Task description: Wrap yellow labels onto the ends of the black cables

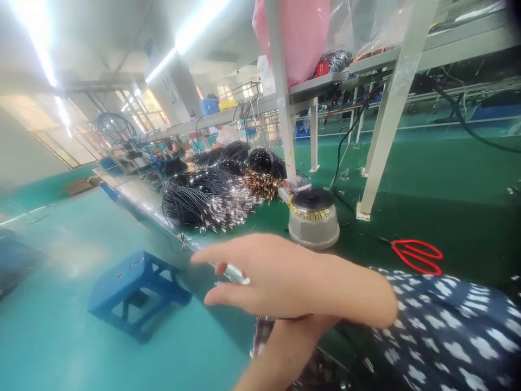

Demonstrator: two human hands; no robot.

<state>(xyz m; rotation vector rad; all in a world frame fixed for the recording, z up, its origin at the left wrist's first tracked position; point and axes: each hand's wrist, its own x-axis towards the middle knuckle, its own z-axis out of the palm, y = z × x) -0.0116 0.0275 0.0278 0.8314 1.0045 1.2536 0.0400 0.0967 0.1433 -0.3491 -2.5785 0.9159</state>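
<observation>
My right hand (260, 277) reaches in from the right, in a dark blue sleeve (443, 331) with white shapes. Its back faces up, and index finger and thumb are stretched apart. A shiny pale strip shows between them; I cannot tell whether it is the bench edge behind. My left hand (299, 331) lies crossed beneath the right wrist, its fingers hidden. Beyond the hands, bundles of black cables (195, 198) with silvery ends lie on the bench. A grey-white round pot (313, 231) with a black disc on top stands past the right wrist.
Red-handled scissors (419, 255) lie on the green mat at right. White shelf posts (382, 119) rise from the bench. A blue stool (138, 293) stands on the floor at left. A pink bag (301, 38) sits on the shelf. Further back, a person (226, 134) is partly visible.
</observation>
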